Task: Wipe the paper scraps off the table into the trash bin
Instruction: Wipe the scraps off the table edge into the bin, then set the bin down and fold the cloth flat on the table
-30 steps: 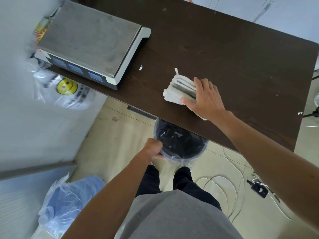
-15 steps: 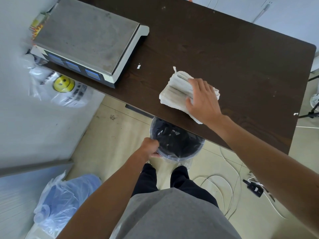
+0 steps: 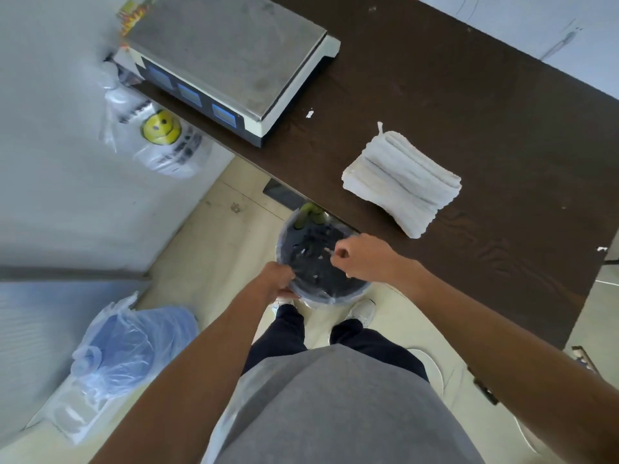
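A round trash bin (image 3: 348, 292) with a dark liner stands on the floor below the near edge of the dark brown table (image 3: 469, 105). Small white scraps lie inside the bin. My left hand (image 3: 279, 279) grips the bin's near-left rim. My right hand (image 3: 365, 256) hovers over the bin with its fingers pinched on a small pale paper scrap (image 3: 327, 251). The folded white towel (image 3: 402, 179) lies alone on the table near the edge. One paper scrap (image 3: 310, 113) lies beside the scale and another paper scrap (image 3: 602, 249) lies at the table's right edge.
A grey electronic scale (image 3: 227, 55) fills the table's left end. A plastic bag with a yellow smiley face (image 3: 160, 128) hangs below it. A blue-tinted plastic bag (image 3: 134, 346) lies on the floor at left. Cables (image 3: 435, 373) run on the floor at right.
My right hand has let go of the towel and moved down over the bin, fingers pinched. The towel stays on the table. My left hand still holds the bin rim.
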Demonstrator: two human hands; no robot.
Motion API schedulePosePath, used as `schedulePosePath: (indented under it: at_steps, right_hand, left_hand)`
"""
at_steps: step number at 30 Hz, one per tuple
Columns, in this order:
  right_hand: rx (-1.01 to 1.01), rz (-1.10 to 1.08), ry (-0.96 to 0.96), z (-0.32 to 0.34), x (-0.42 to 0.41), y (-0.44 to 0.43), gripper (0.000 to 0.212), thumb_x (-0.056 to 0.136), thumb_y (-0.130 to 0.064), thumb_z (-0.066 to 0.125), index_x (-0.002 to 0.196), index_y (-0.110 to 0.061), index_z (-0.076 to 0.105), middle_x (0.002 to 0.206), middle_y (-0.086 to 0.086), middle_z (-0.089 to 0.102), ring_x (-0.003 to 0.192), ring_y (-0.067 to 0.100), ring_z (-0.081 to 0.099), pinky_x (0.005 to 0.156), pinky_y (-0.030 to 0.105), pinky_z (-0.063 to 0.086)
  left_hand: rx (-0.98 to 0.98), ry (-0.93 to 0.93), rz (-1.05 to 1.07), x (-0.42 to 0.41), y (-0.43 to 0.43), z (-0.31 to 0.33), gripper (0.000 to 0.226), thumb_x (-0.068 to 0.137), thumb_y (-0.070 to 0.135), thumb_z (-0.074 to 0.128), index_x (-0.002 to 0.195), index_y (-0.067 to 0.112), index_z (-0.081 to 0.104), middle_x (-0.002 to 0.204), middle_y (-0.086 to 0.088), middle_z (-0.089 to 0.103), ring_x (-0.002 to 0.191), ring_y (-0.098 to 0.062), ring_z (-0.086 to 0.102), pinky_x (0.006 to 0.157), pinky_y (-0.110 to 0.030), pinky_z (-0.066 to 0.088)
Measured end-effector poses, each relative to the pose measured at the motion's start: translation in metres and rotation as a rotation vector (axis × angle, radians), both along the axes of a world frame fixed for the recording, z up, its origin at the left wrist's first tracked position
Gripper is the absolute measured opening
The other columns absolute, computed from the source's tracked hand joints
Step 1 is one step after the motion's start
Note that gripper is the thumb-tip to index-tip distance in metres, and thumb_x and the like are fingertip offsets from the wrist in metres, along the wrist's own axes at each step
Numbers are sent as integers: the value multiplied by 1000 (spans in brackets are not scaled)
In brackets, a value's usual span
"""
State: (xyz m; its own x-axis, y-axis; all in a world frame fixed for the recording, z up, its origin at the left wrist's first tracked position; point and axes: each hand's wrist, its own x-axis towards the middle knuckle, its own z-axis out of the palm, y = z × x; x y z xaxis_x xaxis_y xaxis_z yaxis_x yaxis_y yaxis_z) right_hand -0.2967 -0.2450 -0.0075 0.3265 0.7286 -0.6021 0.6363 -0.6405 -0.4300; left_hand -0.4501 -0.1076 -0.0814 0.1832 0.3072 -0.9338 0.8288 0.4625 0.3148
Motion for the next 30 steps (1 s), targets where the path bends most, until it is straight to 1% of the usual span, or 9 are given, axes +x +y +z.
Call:
schedulePosePath:
  at_steps: [5,8,11,16,19,23,25,28,30]
  right_hand:
    - [-208,-164,253,-24,-11,8,46,98,-36,46,73,-6,72,64,0,71,59,15,63,61,25,49]
    - [-260,-228,249,-51,-19,17,62,99,-46,40,67,-5,75,62,2,72,60,17,66,65,30,49]
    - [-280,-291,237,-78,-33,30,62,93,-58,42,73,-8,72,65,0,73,62,21,71,72,36,57]
    - [-407,-226,141,-137,-55,54,51,90,-54,40,85,-11,67,71,6,74,64,25,73,76,34,58]
    - [-454,-243,78,-187,-61,66,52,93,-51,38,88,-8,66,71,9,72,57,24,67,69,32,56]
    - [-378,-583,220,-270,-65,89,39,95,-40,46,101,-5,62,76,7,71,63,22,72,71,41,62]
    - [-308,-784,283,-321,-62,111,25,98,-27,48,111,-8,57,81,6,66,74,25,73,76,44,62]
    - [-246,-916,340,-378,-53,138,33,97,-19,51,124,0,55,91,10,64,83,27,69,80,47,61]
    - [-216,-947,413,-407,-49,152,36,97,-13,50,130,2,51,111,22,63,85,27,63,80,46,61]
  left_hand:
    - [46,18,134,-38,16,-9,32,96,-8,42,126,-10,53,90,-15,61,70,-37,70,63,-47,62]
    - [55,27,220,-60,21,-16,33,96,-8,41,126,-8,54,106,-19,64,85,-38,69,62,-46,61]
    - [56,35,309,-76,28,-35,30,95,-10,44,123,-9,55,119,-21,64,79,-33,69,54,-43,61]
    - [45,70,367,-90,39,-89,32,94,-11,44,122,-7,58,103,-14,67,72,-28,69,50,-38,62]
    - [32,104,346,-92,54,-137,30,95,-8,41,121,-7,57,101,-16,67,65,-29,71,45,-36,60]
    - [17,132,371,-89,77,-211,27,97,-4,42,120,-7,55,104,-17,69,66,-31,71,56,-39,63]
    - [28,123,386,-83,93,-252,28,98,-2,43,123,-3,55,103,-16,66,65,-29,69,51,-34,61]
    - [16,147,400,-74,110,-302,29,100,2,40,124,0,54,99,-17,66,59,-29,69,40,-27,55]
    - [5,131,431,-66,118,-330,27,100,1,42,124,-1,54,99,-18,65,58,-27,68,38,-26,53]
